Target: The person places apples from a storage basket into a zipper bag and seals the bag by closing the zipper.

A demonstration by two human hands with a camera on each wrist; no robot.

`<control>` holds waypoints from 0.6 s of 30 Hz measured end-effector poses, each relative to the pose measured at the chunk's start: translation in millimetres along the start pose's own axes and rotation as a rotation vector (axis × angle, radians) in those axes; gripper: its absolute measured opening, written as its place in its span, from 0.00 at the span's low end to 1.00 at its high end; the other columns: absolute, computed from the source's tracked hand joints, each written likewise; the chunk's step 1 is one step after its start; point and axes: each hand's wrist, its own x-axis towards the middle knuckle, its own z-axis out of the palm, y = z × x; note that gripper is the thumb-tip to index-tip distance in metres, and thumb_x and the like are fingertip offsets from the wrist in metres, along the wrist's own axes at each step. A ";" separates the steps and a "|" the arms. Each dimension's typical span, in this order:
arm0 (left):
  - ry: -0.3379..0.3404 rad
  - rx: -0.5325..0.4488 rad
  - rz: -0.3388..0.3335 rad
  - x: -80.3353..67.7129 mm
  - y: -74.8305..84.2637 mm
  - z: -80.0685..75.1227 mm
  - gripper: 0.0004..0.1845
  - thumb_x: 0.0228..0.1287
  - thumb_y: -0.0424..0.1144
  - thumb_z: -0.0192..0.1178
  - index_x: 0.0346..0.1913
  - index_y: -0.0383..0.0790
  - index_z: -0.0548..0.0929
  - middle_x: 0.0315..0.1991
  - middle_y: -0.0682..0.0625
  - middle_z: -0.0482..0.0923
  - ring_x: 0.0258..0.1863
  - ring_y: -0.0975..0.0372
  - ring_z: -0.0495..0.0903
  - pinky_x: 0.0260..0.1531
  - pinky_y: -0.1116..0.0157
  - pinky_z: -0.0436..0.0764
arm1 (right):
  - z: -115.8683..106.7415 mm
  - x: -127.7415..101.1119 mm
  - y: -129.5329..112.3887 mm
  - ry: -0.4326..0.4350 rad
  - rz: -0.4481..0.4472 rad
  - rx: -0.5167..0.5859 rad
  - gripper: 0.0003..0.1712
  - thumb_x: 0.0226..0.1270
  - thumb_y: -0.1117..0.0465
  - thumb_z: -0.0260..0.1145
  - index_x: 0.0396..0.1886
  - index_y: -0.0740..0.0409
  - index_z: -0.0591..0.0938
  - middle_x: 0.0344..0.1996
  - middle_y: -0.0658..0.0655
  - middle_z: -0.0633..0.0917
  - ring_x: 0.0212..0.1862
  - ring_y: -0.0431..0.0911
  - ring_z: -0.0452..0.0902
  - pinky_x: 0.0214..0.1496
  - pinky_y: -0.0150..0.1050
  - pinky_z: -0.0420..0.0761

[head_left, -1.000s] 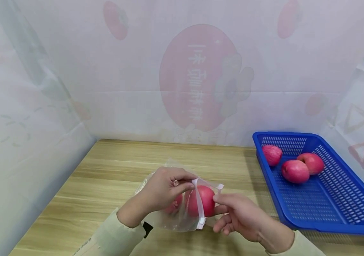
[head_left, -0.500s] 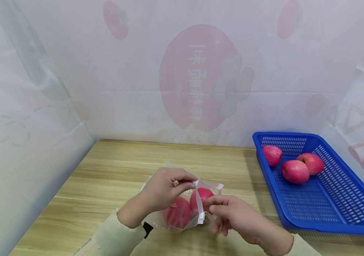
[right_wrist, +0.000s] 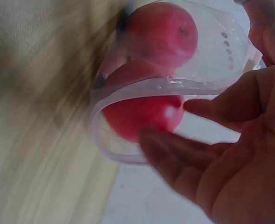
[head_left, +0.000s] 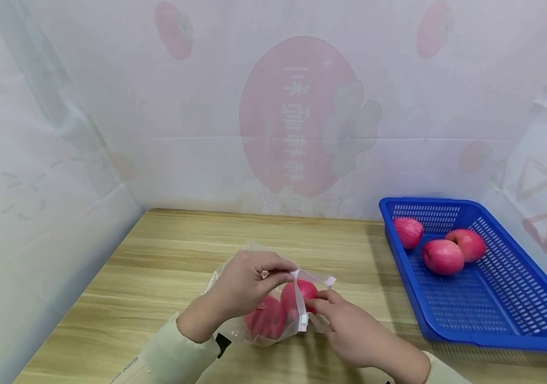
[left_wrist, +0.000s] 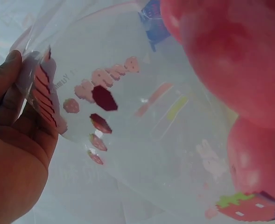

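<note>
Pale wood-grain laminate covers the bench point(head_left: 167, 250), which fills the lower half of the head view between white printed sheeting on the left and behind. Low and left of centre, the left hand point(head_left: 244, 285) has its grip clamped on the white zip strip of a clear plastic zip bag printed with small strawberries point(head_left: 254, 330), thumb and fingers pinching the upper edge of the mouth. The bag rests on the bench in the lower middle of the frame, mouth turned right, and two red round apples point(head_left: 273, 314) lie inside it, touching each other. Just right of the bag, the right hand point(head_left: 350, 330) reaches to the open mouth; its fingers are loosely spread, their tips at the rim and against the nearer apple, curled round nothing. At the right edge of the frame sits a blue perforated plastic basket point(head_left: 494, 314), well apart from the bag, with three red-pink apples point(head_left: 443, 256) at its far end.
</note>
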 end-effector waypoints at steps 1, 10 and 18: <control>0.001 0.001 0.003 0.2 -0.1 -0.1 0.06 0.62 0.32 0.70 0.41 0.41 0.90 0.35 0.54 0.87 0.28 0.71 0.78 0.29 0.73 0.78 | -0.5 0.3 1.0 -0.010 -0.020 0.024 0.20 0.76 0.66 0.54 0.64 0.56 0.78 0.59 0.53 0.76 0.55 0.47 0.77 0.57 0.50 0.77; 0.013 0.008 0.011 0.8 -0.7 -1.3 0.06 0.61 0.30 0.70 0.41 0.41 0.90 0.35 0.55 0.87 0.28 0.71 0.78 0.30 0.73 0.79 | -15.5 -9.5 6.3 -0.089 -0.029 0.135 0.33 0.64 0.74 0.55 0.70 0.55 0.73 0.63 0.53 0.77 0.63 0.52 0.72 0.62 0.54 0.72; 0.014 -0.010 0.009 -0.2 -2.4 -2.6 0.07 0.61 0.30 0.69 0.41 0.41 0.90 0.35 0.58 0.86 0.29 0.71 0.80 0.29 0.72 0.79 | -121.7 -22.7 50.1 0.096 0.199 -0.005 0.18 0.73 0.63 0.59 0.59 0.58 0.82 0.48 0.56 0.85 0.50 0.54 0.80 0.49 0.54 0.80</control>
